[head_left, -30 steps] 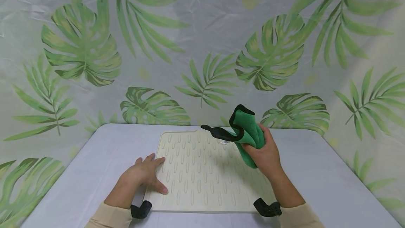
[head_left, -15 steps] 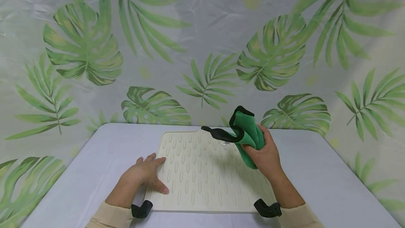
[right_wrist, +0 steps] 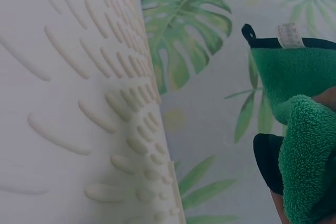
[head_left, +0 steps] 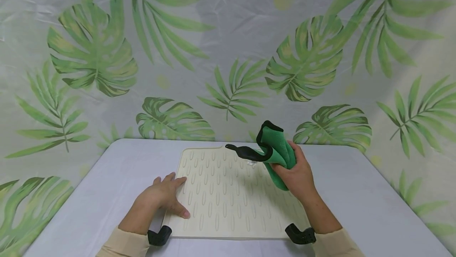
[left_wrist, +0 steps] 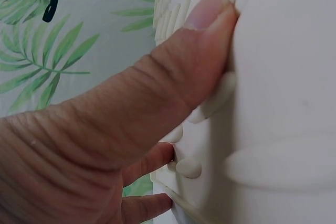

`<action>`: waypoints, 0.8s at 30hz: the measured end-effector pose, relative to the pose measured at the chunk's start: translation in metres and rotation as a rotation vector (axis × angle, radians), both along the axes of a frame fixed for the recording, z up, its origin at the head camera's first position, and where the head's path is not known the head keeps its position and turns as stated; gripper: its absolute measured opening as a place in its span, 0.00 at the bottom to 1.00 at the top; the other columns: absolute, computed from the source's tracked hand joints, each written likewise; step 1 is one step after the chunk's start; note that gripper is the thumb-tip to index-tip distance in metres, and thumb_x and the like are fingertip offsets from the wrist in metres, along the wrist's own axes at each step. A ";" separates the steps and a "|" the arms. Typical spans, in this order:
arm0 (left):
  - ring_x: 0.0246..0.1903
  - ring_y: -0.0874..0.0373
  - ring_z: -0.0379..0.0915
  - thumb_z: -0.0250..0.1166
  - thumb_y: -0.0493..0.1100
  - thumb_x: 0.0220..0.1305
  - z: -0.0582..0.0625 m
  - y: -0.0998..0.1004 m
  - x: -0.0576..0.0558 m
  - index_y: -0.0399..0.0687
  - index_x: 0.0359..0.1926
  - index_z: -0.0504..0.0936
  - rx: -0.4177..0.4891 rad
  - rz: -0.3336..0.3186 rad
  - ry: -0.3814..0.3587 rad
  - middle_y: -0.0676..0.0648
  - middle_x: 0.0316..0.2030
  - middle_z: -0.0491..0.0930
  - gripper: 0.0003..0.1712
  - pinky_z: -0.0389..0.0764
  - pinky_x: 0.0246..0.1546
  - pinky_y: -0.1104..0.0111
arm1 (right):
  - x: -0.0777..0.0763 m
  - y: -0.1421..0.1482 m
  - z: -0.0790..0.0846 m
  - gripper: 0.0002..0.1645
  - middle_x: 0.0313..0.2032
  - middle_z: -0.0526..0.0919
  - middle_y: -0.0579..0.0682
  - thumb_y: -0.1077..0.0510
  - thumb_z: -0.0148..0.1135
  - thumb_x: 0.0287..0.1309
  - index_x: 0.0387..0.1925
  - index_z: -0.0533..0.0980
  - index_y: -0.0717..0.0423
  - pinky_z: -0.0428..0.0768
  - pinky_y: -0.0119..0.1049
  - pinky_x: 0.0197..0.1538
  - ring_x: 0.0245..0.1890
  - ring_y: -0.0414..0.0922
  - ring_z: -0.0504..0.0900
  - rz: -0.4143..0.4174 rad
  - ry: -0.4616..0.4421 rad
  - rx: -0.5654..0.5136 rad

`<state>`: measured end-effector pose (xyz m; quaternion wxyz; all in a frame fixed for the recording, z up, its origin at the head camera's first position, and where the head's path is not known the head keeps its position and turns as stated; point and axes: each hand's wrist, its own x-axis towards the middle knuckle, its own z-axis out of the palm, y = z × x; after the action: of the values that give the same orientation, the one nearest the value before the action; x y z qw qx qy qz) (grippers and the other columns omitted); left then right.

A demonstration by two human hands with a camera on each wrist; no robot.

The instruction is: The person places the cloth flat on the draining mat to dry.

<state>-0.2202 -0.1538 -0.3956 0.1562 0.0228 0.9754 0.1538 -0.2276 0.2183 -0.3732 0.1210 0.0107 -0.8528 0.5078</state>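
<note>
A cream mat (head_left: 228,201) with raised oval ridges lies flat on the table. Along its left edge rests my left hand (head_left: 162,195), fingers spread, and the thumb touches the ridged surface in the left wrist view. My right hand (head_left: 297,174) grips a bunched green cloth (head_left: 279,146) with black edging above the mat's right side. A black hanging loop (head_left: 230,146) sticks out to the left from the cloth. In the right wrist view the fluffy cloth (right_wrist: 310,156) shows a small white label (right_wrist: 290,35) near its loop, and most of the fingers are hidden behind it.
The white-covered table (head_left: 356,193) extends on both sides of the mat. Behind it hangs a leaf-patterned curtain (head_left: 242,31). Black wrist mounts (head_left: 159,236) sit by both sleeves, low over the mat's near corners.
The right hand and the cloth have shifted very slightly left. The left hand and the mat stay where they were.
</note>
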 end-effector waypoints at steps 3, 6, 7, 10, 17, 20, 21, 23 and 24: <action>0.73 0.18 0.46 0.88 0.63 0.25 0.000 0.000 0.000 0.51 0.74 0.69 0.002 0.000 0.001 0.31 0.77 0.56 0.70 0.62 0.63 0.25 | -0.001 0.000 -0.001 0.45 0.63 0.72 0.57 0.49 0.69 0.63 0.76 0.59 0.39 0.77 0.43 0.50 0.54 0.54 0.75 0.001 -0.008 0.010; 0.73 0.17 0.46 0.87 0.63 0.25 0.000 -0.001 -0.001 0.51 0.74 0.69 0.003 -0.001 -0.001 0.31 0.77 0.56 0.70 0.62 0.63 0.25 | -0.003 0.001 -0.002 0.45 0.63 0.72 0.57 0.49 0.69 0.63 0.76 0.59 0.38 0.76 0.43 0.50 0.54 0.55 0.75 -0.004 -0.019 0.021; 0.73 0.17 0.46 0.87 0.63 0.25 0.000 -0.001 -0.001 0.51 0.75 0.69 0.002 -0.003 -0.002 0.31 0.77 0.56 0.70 0.62 0.63 0.25 | -0.003 0.001 -0.002 0.45 0.63 0.72 0.57 0.48 0.69 0.63 0.76 0.58 0.38 0.76 0.43 0.50 0.55 0.55 0.75 -0.005 -0.021 0.023; 0.73 0.17 0.45 0.87 0.64 0.25 0.000 -0.001 -0.001 0.52 0.75 0.68 0.002 -0.004 -0.008 0.32 0.77 0.55 0.71 0.62 0.63 0.25 | -0.003 0.001 -0.002 0.45 0.63 0.72 0.57 0.49 0.69 0.63 0.76 0.58 0.39 0.76 0.44 0.51 0.55 0.56 0.75 -0.004 -0.019 0.022; 0.74 0.18 0.45 0.87 0.63 0.25 0.000 -0.001 -0.001 0.52 0.75 0.68 0.007 0.005 -0.006 0.31 0.77 0.55 0.70 0.62 0.63 0.25 | -0.003 0.000 -0.003 0.45 0.63 0.72 0.57 0.50 0.70 0.63 0.76 0.59 0.39 0.77 0.44 0.50 0.54 0.55 0.76 0.008 -0.003 0.016; 0.74 0.18 0.45 0.87 0.63 0.25 0.001 -0.001 -0.001 0.52 0.75 0.68 0.009 0.003 -0.007 0.31 0.78 0.55 0.71 0.62 0.63 0.25 | -0.003 0.000 -0.003 0.44 0.63 0.73 0.57 0.50 0.70 0.63 0.76 0.59 0.39 0.77 0.43 0.50 0.53 0.55 0.76 0.007 -0.005 0.016; 0.73 0.18 0.45 0.87 0.63 0.25 0.001 -0.001 -0.001 0.51 0.75 0.68 0.010 0.002 -0.008 0.31 0.78 0.55 0.71 0.62 0.63 0.25 | -0.003 0.000 -0.003 0.44 0.63 0.73 0.57 0.50 0.69 0.63 0.76 0.59 0.39 0.77 0.43 0.49 0.53 0.54 0.76 0.007 -0.006 0.016; 0.73 0.17 0.44 0.87 0.63 0.25 0.002 -0.001 -0.001 0.51 0.75 0.68 0.013 -0.001 -0.009 0.31 0.78 0.54 0.71 0.61 0.63 0.25 | -0.003 -0.001 -0.003 0.44 0.62 0.73 0.57 0.50 0.69 0.63 0.76 0.59 0.39 0.77 0.43 0.49 0.53 0.55 0.76 0.008 -0.006 0.017; 0.73 0.17 0.44 0.87 0.63 0.25 0.002 -0.001 -0.001 0.51 0.75 0.68 0.016 -0.003 -0.010 0.31 0.78 0.54 0.71 0.61 0.63 0.25 | -0.003 -0.001 -0.003 0.44 0.62 0.73 0.57 0.50 0.69 0.63 0.76 0.59 0.39 0.77 0.43 0.49 0.53 0.55 0.76 0.008 -0.007 0.019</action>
<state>-0.2210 -0.1548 -0.3937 0.1613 0.0245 0.9733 0.1614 -0.2308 0.2176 -0.3758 0.1160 0.0136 -0.8579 0.5003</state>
